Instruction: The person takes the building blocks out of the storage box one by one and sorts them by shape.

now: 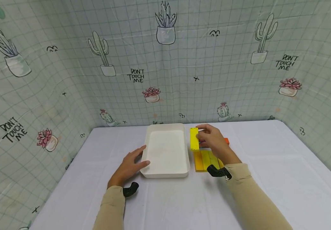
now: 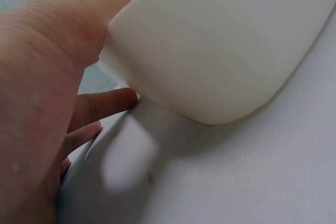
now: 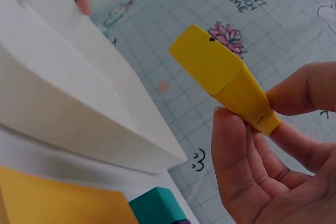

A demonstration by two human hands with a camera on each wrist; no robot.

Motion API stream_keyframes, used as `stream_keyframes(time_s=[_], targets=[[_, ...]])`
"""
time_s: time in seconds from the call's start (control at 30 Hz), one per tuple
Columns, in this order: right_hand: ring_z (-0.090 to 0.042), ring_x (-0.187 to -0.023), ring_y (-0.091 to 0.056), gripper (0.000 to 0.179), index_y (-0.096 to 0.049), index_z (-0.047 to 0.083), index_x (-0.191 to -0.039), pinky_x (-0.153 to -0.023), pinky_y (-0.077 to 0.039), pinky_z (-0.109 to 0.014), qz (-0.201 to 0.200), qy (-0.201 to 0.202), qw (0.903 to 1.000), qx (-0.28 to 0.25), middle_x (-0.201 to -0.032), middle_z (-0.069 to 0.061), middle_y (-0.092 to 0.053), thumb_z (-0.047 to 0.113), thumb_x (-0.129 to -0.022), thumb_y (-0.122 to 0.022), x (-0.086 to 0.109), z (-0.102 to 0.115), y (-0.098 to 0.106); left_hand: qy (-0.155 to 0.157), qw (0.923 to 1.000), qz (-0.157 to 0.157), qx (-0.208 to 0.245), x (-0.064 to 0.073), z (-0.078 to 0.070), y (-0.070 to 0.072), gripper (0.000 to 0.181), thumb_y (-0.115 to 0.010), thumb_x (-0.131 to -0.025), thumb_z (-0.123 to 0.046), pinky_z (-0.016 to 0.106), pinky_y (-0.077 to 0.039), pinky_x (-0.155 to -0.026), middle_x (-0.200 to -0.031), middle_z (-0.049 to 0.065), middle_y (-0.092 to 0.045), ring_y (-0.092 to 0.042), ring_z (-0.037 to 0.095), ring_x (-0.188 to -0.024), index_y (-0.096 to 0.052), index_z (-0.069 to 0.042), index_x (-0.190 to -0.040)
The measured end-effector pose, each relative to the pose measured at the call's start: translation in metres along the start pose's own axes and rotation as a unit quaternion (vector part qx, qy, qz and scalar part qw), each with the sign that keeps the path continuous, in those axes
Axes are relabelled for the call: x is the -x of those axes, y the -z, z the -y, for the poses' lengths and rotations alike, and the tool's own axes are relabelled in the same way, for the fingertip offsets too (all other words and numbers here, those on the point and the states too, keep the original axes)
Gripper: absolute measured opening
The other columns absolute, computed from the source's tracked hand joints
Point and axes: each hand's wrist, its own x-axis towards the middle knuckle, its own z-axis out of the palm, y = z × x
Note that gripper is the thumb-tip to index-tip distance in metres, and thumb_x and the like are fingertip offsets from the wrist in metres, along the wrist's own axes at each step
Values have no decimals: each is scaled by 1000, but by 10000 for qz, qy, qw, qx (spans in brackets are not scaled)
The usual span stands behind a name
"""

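In the head view a white tray (image 1: 166, 150) lies flat on the table with nothing in it. My left hand (image 1: 130, 166) rests at its left side, thumb over the rim and fingers along the outer wall. My right hand (image 1: 215, 140) pinches a yellow block (image 3: 220, 72) between thumb and fingertips, raised just right of the tray. Below that hand lies a row of yellow blocks (image 1: 205, 161), partly covered by the wrist. The right wrist view also shows a teal block (image 3: 158, 205) beside a yellow-orange one (image 3: 63, 198).
An orange-red block (image 1: 227, 141) shows behind the right hand. White cloth (image 1: 269, 166) covers the table, and a patterned curtain (image 1: 182, 64) rises along its back and sides. Each wrist carries a black camera mount (image 1: 219, 171).
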Motion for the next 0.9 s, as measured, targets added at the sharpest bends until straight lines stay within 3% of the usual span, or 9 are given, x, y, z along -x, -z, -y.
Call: stream_keyframes(time_s=[0.47,0.9], targets=[[-32,-99,-61,45,-48,8,-143,-94,-55,-40,66,-109,9999,100,-130,-19,-56,17,-99,-56,7,-1,22,-11,10000,32,-27,-2,-10,4,78,-69,-91,-46,50,-1,-122,-159,10,-37,-22,33,-150,-37,-21,-157],[-34,-103,-57,48,-44,4,-146,-86,-57,-29,-181,-211,9991,335,-137,-22,-50,16,-101,-53,22,-17,57,19,10000,26,-85,1,-4,3,76,-68,-92,-44,50,-1,-122,-156,11,-42,-25,32,-149,-36,-21,-157]])
